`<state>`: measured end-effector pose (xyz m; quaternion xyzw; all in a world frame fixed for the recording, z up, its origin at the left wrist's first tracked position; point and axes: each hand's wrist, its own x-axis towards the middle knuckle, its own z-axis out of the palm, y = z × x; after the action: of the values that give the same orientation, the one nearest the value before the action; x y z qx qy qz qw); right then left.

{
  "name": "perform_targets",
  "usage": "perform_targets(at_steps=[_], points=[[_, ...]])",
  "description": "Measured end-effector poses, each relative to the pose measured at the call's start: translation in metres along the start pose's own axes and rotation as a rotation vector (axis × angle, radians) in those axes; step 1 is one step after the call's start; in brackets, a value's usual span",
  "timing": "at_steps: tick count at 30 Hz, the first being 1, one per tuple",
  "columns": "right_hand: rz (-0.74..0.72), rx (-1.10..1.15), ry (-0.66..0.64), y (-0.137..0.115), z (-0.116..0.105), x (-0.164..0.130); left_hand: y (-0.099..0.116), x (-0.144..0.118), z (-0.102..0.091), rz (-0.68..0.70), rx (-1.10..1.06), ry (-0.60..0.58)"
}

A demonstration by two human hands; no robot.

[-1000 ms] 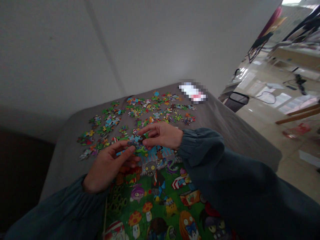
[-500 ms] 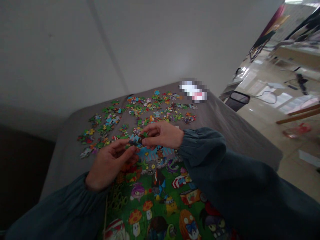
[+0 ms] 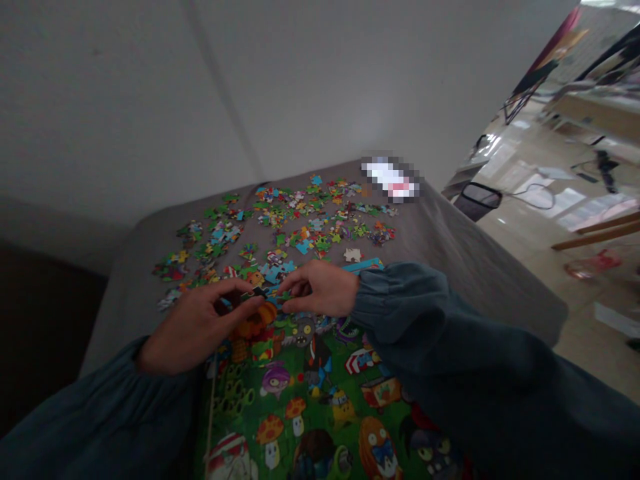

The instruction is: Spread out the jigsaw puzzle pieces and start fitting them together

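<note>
Between the thumb and fingers of my left hand [image 3: 200, 317] is a dark jigsaw puzzle piece [image 3: 259, 292], held above the upper left part of the cartoon puzzle picture [image 3: 320, 380]. Just to its right, my right hand [image 3: 323, 288] pinches a small greenish puzzle piece [image 3: 283, 297], mostly covered by the fingertips. The two hands are close but apart. Both sleeves cover parts of the picture, which shows plants, mushrooms and a zombie on green. Light blue puzzle pieces [image 3: 276, 272] lie just beyond my fingers.
Many loose puzzle pieces [image 3: 220, 237] are spread over the grey cloth [image 3: 450, 267] towards the wall. One pale piece [image 3: 353, 255] lies beyond my right wrist. A blurred-out phone-like object [image 3: 391, 179] rests at the far right corner. A wall [image 3: 300, 87] borders the far edge.
My hands have drawn apart: the left moved left with its dark piece, and the right moved slightly down towards the picture. The pale piece beyond my right wrist has come into view.
</note>
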<state>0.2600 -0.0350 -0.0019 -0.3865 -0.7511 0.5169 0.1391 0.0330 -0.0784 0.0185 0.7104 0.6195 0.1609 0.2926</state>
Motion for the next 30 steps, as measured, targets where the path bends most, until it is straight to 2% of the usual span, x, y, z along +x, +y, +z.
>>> perform_targets(at_steps=[11,19,22,25,30], points=[[-0.038,-0.350,0.094,-0.002,0.008,-0.001,0.002,0.000,0.002,0.018,0.055,0.028],[-0.016,-0.605,0.083,-0.012,0.009,-0.012,0.001,0.000,0.002,0.021,0.062,0.021],[0.009,-0.703,0.039,-0.020,0.010,-0.018,0.000,0.000,0.002,0.029,0.060,0.033],[0.026,-0.669,0.041,-0.021,0.010,-0.017,0.001,0.001,0.003,0.025,0.052,0.036],[-0.008,-0.488,0.058,-0.009,0.010,-0.010,0.003,0.002,0.003,0.012,0.043,0.059]])
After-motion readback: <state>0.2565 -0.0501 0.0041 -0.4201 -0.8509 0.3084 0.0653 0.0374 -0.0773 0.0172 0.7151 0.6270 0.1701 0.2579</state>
